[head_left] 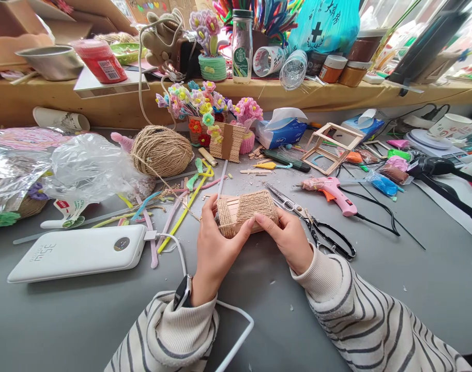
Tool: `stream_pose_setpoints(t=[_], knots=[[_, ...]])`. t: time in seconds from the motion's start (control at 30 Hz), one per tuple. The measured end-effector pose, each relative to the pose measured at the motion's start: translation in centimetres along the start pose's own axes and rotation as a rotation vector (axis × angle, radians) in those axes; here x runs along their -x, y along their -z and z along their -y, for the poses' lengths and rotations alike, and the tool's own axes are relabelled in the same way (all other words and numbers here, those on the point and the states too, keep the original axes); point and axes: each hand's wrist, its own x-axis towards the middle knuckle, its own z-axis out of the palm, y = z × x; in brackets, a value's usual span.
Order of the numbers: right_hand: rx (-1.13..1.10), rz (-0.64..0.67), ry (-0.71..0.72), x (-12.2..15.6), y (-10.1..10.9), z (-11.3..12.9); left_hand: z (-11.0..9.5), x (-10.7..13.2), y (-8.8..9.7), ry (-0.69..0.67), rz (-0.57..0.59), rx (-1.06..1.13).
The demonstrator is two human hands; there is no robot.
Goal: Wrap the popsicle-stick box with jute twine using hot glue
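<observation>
A twine-wrapped wooden piece [257, 204] was held over the counter [274, 330].
Its ends were pinched by the left hand [219, 237] and the right hand [288, 235], thumbs nearly meeting; the twine ball [162, 150] was seen at its ten o'clock, the glue gun [338, 194] at three.

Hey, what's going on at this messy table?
A person is holding a small twine-wrapped wooden piece in both hands, the left hand at one end and the right hand at the other. Twine covers much of it, with some bare wood showing. A strand trails from the twine ball toward the left hand. Scissors and a pink glue gun lie nearby.
</observation>
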Motion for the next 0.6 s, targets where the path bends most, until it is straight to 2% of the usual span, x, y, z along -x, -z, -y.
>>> stream_pose_setpoints(t=[0.4, 0.6], knots=[[-0.043, 0.026, 0.011, -0.03, 0.06, -0.34, -0.02, 0.04, -0.16, 0.007, -0.019, 0.036], [0.006, 0.029, 0.056, -0.03, 0.53, -0.91, 0.01, 0.09, 0.07, 0.004, -0.004, 0.069]])
